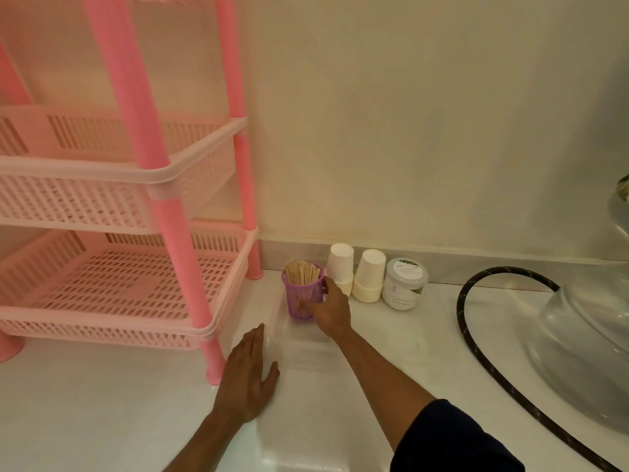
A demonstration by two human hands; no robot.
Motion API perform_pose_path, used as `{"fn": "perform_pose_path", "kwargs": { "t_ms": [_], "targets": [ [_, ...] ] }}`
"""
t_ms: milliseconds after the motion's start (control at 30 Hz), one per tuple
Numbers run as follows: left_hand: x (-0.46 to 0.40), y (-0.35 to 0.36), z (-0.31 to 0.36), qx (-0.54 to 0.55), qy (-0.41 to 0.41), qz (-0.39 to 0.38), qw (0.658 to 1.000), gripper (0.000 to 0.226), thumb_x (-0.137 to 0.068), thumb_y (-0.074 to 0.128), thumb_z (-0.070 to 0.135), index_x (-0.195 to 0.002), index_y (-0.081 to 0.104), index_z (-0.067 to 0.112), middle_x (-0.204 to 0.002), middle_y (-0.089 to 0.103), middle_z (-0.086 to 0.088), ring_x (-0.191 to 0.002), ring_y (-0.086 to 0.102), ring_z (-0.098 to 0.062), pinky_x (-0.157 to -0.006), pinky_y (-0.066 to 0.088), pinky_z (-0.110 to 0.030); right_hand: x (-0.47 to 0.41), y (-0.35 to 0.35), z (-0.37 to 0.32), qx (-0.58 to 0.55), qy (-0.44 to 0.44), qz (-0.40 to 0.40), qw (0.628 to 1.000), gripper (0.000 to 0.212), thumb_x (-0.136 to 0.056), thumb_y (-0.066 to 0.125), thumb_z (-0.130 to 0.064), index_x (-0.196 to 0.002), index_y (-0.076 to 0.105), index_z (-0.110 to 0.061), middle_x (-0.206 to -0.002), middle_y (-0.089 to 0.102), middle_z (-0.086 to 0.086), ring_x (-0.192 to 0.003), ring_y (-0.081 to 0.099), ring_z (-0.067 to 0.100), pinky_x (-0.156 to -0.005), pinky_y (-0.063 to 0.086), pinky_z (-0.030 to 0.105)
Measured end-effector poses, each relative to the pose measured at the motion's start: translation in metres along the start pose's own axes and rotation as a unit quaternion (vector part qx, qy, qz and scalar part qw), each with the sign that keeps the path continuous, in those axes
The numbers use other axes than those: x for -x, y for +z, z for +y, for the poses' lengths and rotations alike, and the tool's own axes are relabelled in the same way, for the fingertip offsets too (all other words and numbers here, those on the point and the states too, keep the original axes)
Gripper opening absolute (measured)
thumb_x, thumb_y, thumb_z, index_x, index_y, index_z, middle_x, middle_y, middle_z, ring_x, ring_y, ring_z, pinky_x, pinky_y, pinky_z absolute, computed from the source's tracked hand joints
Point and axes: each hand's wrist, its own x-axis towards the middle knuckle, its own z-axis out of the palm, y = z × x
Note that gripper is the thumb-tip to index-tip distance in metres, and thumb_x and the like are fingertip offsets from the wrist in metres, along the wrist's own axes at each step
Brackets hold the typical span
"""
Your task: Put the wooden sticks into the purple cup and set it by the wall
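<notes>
The purple cup [304,291] stands upright on the white bench [102,403], already packed with wooden sticks [302,273] that rise above its rim, so the filling looks done and what remains is the placing. It sits a little out from the wall [408,131], between the foot of the pink rack [136,267] and two stacks of white paper cups [354,274], with a white jar [405,284] further along. The right hand [328,310] wraps the cup's right side, fingers curled round its body. The left hand [250,373] lies flat on the bench with fingers straight, holding nothing, near a clear plastic tray [306,349]. To finish well, I would slide the cup straight back along the bench rather than lift it, keeping it upright so the tall sticks do not spill, and steer it clear of the nearest paper cup stack, which it almost touches. Let go only once the base sits flat near the wall's ledge.
</notes>
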Motion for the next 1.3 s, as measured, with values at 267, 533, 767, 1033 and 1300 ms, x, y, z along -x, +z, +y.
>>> {"fn": "perform_pose_path", "kwargs": {
  "t_ms": [267,533,767,1033,1300],
  "targets": [
    [0.000,-0.002,0.000,-0.009,-0.004,-0.007,1.000,0.073,-0.093,0.052,0.038,-0.153,0.020,0.010,-0.153,0.037,-0.008,-0.141,0.035,-0.022,-0.116,0.019,-0.027,-0.004,0.007,-0.003,0.061,0.013,0.055,0.997,0.077,-0.067,0.087,-0.028,-0.135,0.052,-0.020,-0.126,0.062,0.001,-0.113,0.060,0.023,-0.089,0.052,0.035],
    [-0.001,-0.001,-0.001,-0.015,0.013,-0.005,1.000,0.073,-0.091,0.047,0.039,-0.151,0.023,0.006,-0.150,0.041,-0.011,-0.139,0.038,-0.025,-0.117,0.030,-0.037,-0.012,0.015,-0.014,0.078,0.041,0.123,0.989,0.053,-0.080,0.076,-0.024,-0.123,0.045,-0.019,-0.112,0.067,0.005,-0.098,0.066,0.027,-0.080,0.056,0.039],
    [-0.001,-0.001,-0.003,-0.015,0.019,-0.004,1.000,0.073,-0.091,0.041,0.043,-0.151,0.023,0.006,-0.151,0.040,-0.011,-0.140,0.037,-0.025,-0.117,0.029,-0.038,-0.017,0.016,-0.009,0.036,0.031,0.120,0.992,0.039,-0.085,0.071,-0.017,-0.118,0.050,-0.013,-0.098,0.070,0.010,-0.091,0.066,0.029,-0.078,0.055,0.038],
    [0.001,-0.002,-0.003,-0.017,0.015,-0.020,1.000,0.074,-0.091,0.030,0.048,-0.151,0.021,0.006,-0.152,0.037,-0.010,-0.141,0.035,-0.024,-0.117,0.022,-0.031,-0.008,0.007,-0.011,0.018,0.021,0.091,0.996,0.027,-0.086,0.067,-0.020,-0.109,0.056,-0.011,-0.095,0.066,0.004,-0.085,0.062,0.025,-0.070,0.049,0.033],
    [0.007,-0.019,0.008,0.090,-0.026,0.007,0.996,0.066,-0.088,0.045,0.009,-0.150,0.022,0.013,-0.154,0.031,-0.006,-0.142,0.029,-0.019,-0.115,0.021,-0.024,0.026,-0.046,-0.022,0.146,-0.111,0.046,0.982,0.013,-0.091,0.060,-0.029,-0.100,0.062,-0.020,-0.090,0.069,-0.005,-0.079,0.065,0.013,-0.071,0.057,0.032]
  ]
}}
